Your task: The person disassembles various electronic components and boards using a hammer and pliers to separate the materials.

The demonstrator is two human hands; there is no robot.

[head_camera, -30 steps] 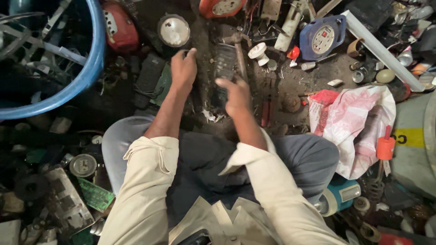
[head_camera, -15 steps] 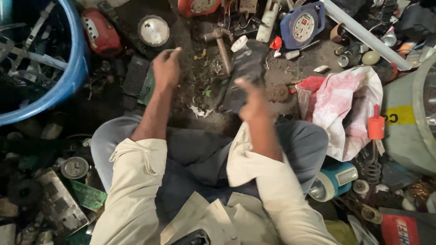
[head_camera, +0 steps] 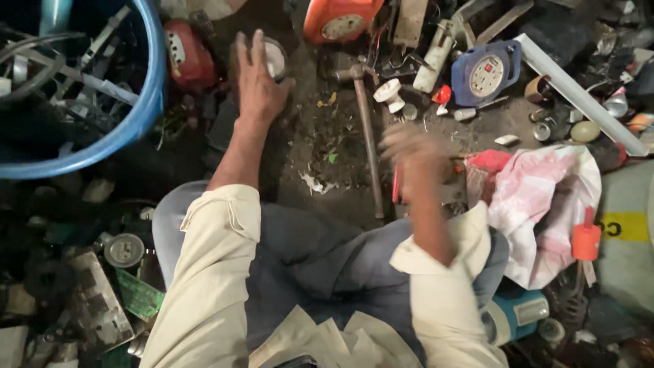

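Left hand (head_camera: pixel 255 85) moved up onto round white dial (head_camera: pixel 274 58) left of hammer (head_camera: pixel 366 133), fingers spread; right hand (head_camera: pixel 415 153) blurred, grip unclear.

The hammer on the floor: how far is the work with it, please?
Done: broken scrap lies around. In hand: nothing; the hammer lies untouched, the left hand reaches a round white-faced part, the right hand is blurred. Left: many whole devices, like the orange case.
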